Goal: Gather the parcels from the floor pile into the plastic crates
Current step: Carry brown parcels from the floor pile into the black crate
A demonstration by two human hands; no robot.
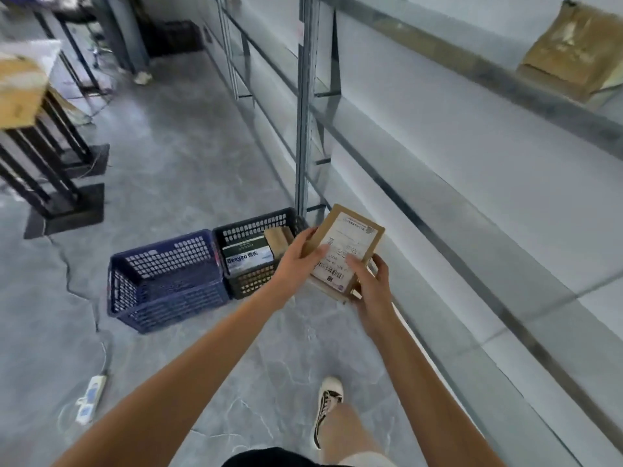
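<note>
I hold a flat brown cardboard parcel (347, 246) with a white shipping label in both hands, up in the air to the right of the crates. My left hand (298, 256) grips its left edge, thumb on the label. My right hand (369, 281) grips its lower right corner from beneath. On the floor stand two plastic crates side by side. The blue crate (165, 281) looks empty. The black crate (256, 257) to its right holds a green-and-white box and a brown parcel.
A grey metal shelf rack (303, 106) runs along the right, with a brown padded parcel (573, 48) on an upper shelf. Black-legged tables (50, 156) with a cardboard box stand at left. A white power strip (91, 397) lies on the floor. My shoe (328, 406) is below.
</note>
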